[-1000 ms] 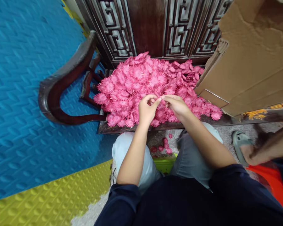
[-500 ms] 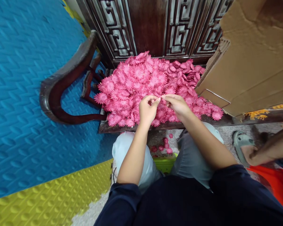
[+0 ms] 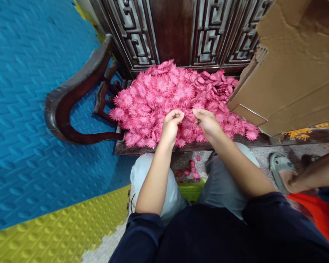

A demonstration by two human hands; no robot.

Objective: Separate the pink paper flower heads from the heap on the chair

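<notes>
A large heap of pink fabric flowers (image 3: pixel 164 95) covers the seat of a dark wooden chair (image 3: pixel 71 106). My left hand (image 3: pixel 171 126) and my right hand (image 3: pixel 207 122) hover over the near side of the heap, a small gap between them. Both have thumb and fingers pinched together on small pink flower pieces from the heap; what exactly each pinches is hard to make out. My knees in pale grey trousers (image 3: pixel 222 182) sit just below the chair's front edge.
A big cardboard box (image 3: pixel 293 69) leans over the seat's right side. A few pink flowers (image 3: pixel 190 170) lie on the floor by a green container (image 3: pixel 190 190). Another person's sandalled foot (image 3: pixel 281 171) is at right. Blue and yellow foam mats (image 3: pixel 30 109) cover the left.
My hands, whose fingertips met over one flower before, have drawn slightly apart. The other person's leg at right has shifted a little.
</notes>
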